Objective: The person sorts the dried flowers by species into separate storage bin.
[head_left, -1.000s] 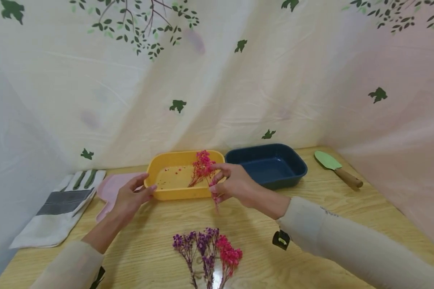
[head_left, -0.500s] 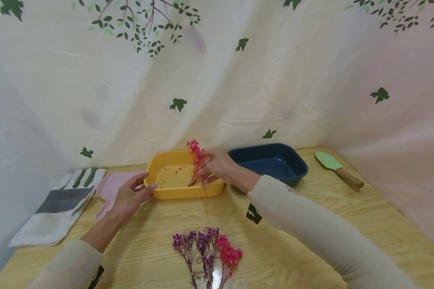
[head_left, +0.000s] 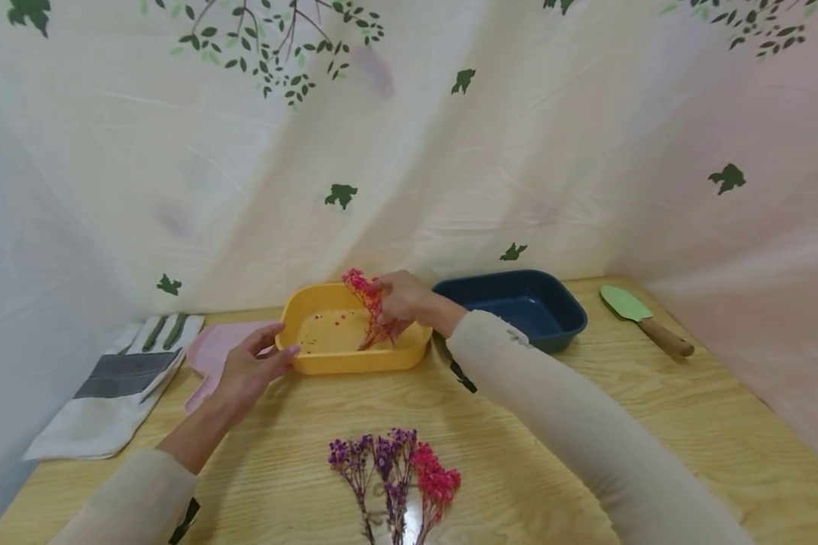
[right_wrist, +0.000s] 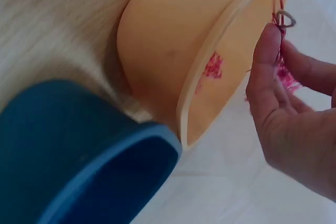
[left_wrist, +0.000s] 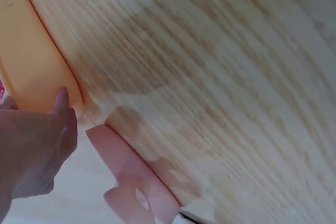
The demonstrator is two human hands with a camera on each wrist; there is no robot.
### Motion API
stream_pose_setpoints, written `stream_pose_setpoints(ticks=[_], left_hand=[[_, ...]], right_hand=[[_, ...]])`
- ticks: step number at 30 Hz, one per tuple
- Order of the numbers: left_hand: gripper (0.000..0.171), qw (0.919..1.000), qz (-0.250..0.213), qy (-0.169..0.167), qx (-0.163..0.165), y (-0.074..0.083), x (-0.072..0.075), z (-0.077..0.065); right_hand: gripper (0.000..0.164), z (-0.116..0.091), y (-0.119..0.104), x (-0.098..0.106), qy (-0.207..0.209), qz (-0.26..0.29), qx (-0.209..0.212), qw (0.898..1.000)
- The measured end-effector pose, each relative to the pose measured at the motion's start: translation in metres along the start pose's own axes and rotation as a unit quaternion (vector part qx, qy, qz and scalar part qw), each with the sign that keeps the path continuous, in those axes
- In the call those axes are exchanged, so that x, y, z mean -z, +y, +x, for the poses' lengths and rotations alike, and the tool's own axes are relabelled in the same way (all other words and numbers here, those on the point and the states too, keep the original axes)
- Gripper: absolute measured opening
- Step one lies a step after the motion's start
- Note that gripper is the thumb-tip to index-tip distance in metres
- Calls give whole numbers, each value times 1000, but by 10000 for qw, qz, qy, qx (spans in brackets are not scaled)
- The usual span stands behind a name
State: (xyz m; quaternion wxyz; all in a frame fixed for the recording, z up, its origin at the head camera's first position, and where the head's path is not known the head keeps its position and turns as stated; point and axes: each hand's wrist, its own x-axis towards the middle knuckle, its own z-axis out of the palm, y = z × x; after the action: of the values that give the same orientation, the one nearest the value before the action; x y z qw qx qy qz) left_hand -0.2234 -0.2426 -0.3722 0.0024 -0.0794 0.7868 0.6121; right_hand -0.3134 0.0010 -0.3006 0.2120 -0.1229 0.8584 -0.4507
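My left hand (head_left: 255, 363) holds the near left corner of a yellow tray (head_left: 361, 363), its thumb at the front wall. In the left wrist view a fingertip lies on the tray's outer wall (left_wrist: 39, 51). Over the tray's right half, my right hand (head_left: 405, 299) pinches a sprig of pink dried flowers (head_left: 363, 284). The right wrist view shows thumb and finger on its stems, beside a small twine loop (right_wrist: 286, 19). More pink blossoms (right_wrist: 212, 66) show inside the tray. Loose pink bits (head_left: 341, 318) lie on its floor.
A dark blue tray (head_left: 552, 341) stands close on the right, with a green trowel (head_left: 644, 318) beyond. Pink plastic piece (head_left: 225, 348) and white-grey gloves (head_left: 119, 386) lie left. Purple dried flowers (head_left: 382, 454) and pink dried flowers (head_left: 438, 477) lie in front.
My right hand has moved left with the pink dried flowers, from the tray's front right corner to over its inside, and the blossoms tipped leftward. The left hand stays on the tray.
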Motion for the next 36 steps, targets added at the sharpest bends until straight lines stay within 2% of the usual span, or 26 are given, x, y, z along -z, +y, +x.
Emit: stream_pose_setpoints(ticks=[5,10,14,19,23,27,36], left_hand=[[69,10000,-32,18,6,1,0,0],[70,10000,38,-2,-23,1,1,-1],[71,9999,118,-35,-59,1,2,-1],[70,9999,74,-37,-105,1,1,-1],[70,9999,102,-61,-90,1,1,-1],[70,9998,195,-27,-18,3,1,-1],[73,9997,260,-21,26,1,-1,-2]], right_hand=[[68,2,0,5,-124,-813,331,9961],[51,-7,6,11,144,-965,696,9928],[42,-25,14,12,341,-865,1138,9891],[45,-62,27,6,400,-693,1517,9852],[49,-93,39,2,358,-380,1378,9891],[51,-115,51,2,248,242,1116,9931],[53,-154,80,3,-228,1449,483,9880]])
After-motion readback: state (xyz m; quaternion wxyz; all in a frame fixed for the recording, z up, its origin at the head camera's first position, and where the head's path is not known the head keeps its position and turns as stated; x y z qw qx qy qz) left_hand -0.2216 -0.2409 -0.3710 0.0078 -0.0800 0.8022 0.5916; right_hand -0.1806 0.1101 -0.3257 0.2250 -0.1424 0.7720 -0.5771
